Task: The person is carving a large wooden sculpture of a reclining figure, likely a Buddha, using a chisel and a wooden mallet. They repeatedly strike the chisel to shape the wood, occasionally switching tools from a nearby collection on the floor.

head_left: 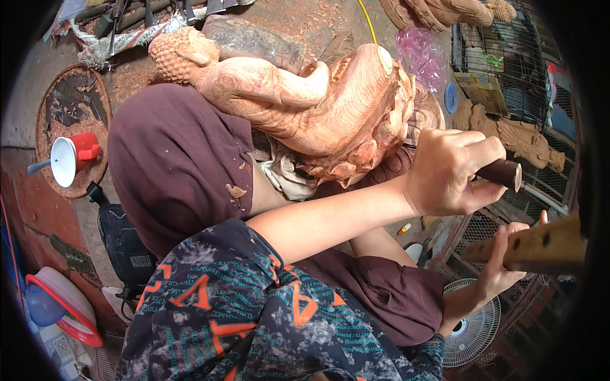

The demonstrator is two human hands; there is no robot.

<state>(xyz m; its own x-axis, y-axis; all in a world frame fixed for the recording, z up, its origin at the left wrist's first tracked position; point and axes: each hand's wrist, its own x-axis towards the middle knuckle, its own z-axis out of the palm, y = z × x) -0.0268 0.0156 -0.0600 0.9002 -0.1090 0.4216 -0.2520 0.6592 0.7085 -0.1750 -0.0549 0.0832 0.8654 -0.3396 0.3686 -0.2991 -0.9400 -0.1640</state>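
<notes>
A pale carved wooden statue [286, 108] with a knobbly-haired head lies across the upper middle, its carved petal base toward the right. My left hand [454, 171] is closed round the dark wooden handle of a chisel [502, 174]; a thin bit of its shank shows by the statue's base, and the tip is hidden. Lower right, my right hand [499, 260] grips a brown wooden mallet [546, 244] with dark round spots, held apart from the chisel. Its far end runs into the dark rim of the picture. Brown cloth [184, 165] covers my legs.
Several tools [149, 16] lie at the far left. A round tray [41, 127] bears a red-and-white mug [70, 159]. A wire cage [502, 57], another carving [515, 136] and pink plastic [419, 57] are at right. A fan [470, 324] stands lower right, basins [63, 305] lower left.
</notes>
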